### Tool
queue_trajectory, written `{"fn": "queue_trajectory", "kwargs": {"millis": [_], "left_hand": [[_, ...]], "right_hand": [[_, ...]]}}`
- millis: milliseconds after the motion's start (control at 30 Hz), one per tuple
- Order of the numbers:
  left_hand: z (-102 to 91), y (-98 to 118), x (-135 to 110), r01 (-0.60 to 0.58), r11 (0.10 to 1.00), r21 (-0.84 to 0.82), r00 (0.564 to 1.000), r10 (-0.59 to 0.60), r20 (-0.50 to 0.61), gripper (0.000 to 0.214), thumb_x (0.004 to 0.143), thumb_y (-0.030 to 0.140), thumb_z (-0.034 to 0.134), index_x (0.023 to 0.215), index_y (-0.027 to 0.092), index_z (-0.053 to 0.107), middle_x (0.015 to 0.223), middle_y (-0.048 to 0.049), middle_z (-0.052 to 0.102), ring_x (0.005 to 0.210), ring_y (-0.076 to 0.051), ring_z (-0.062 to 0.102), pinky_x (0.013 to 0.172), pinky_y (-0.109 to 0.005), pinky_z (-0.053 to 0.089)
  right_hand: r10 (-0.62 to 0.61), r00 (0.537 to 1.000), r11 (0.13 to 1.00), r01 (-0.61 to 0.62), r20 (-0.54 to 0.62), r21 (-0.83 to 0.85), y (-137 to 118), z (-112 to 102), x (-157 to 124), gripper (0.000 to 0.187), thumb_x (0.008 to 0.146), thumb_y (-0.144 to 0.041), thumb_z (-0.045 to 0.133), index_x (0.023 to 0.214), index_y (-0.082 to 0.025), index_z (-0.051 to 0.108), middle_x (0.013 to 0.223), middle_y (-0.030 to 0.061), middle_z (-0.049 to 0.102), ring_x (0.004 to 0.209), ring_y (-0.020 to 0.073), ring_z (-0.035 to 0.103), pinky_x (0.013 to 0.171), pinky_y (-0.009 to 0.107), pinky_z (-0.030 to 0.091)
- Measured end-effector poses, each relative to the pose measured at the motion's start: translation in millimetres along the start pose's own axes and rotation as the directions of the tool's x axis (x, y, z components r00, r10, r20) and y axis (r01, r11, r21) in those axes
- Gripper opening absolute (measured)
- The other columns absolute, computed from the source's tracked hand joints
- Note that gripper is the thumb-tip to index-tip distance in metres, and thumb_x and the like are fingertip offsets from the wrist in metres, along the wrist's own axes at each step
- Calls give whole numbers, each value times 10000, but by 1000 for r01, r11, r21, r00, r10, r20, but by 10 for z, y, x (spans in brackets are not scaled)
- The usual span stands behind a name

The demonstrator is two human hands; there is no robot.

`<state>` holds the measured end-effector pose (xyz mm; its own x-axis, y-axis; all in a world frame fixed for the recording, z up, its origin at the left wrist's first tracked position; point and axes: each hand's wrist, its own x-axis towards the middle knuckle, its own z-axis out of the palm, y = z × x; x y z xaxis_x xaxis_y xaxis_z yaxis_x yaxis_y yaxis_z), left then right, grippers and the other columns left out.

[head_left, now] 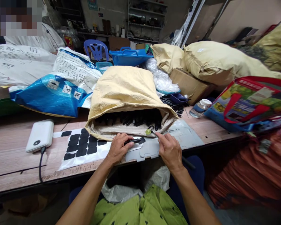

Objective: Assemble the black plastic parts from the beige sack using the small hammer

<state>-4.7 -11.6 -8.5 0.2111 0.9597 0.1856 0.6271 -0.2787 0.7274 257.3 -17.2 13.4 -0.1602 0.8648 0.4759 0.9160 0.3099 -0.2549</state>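
My left hand (120,147) is closed around a slim black plastic piece (136,141), whose flat end points right over the grey board. In my right hand (170,149) is a small hammer (152,130) with a metal head and a yellow-green face; a black handle end shows past the wrist. The hammer head is just right of the black piece, apart from it. Directly beyond both hands lies a tan woven sack (125,86), its mouth towards me, with many black pieces (133,118) inside. Left of my left hand is a white sheet of black square stickers (81,149).
A white power bank (40,135) with a black cable lies at the left. A grey board (189,137) is under my hands. To the right are a clear jar (199,107) and a colourful bag (248,100). Blue-white sacks (61,81) and a carton (189,82) stand behind.
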Motion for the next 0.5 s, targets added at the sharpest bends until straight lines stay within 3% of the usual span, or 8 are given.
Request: {"fn": "queue_trajectory", "kwargs": {"millis": [167,267,367,500], "left_hand": [[17,-35,2,-4,1000,-5,1000,4,5,249,999,339,527,1103,259,738,1030,-33,699,1001,-230,548,931,-387,404],[15,-17,-1,-1,1000,19,1000,0,23,266,1010,346,505,1084,256,744,1004,-32,696,984,-228,537,912,-383,398],[3,7,-9,-2,999,38,999,0,39,284,1017,368,489,1069,262,748,991,-31,691,973,-231,524,889,-377,392],[-8,15,-15,-10,999,37,999,7,54,322,1033,395,456,1042,258,747,961,-33,681,949,-231,511,873,-374,385]], "right_hand": [[-11,1000,1000,11,-21,-9,65,97,78,366,908,-106,551,1202,-226,732,984,101,626,935,250,512,821,366,431],[-11,999,979,21,-49,202,-105,53,104,334,929,-156,563,1221,-206,717,1077,115,618,1018,260,536,912,407,459],[-76,993,842,16,90,539,-314,34,128,358,928,-169,585,1268,-210,687,1043,78,655,922,202,608,873,353,513],[-92,972,707,-90,217,702,-494,123,128,348,869,-189,678,1215,-189,708,991,58,698,831,172,640,794,310,533]]}}
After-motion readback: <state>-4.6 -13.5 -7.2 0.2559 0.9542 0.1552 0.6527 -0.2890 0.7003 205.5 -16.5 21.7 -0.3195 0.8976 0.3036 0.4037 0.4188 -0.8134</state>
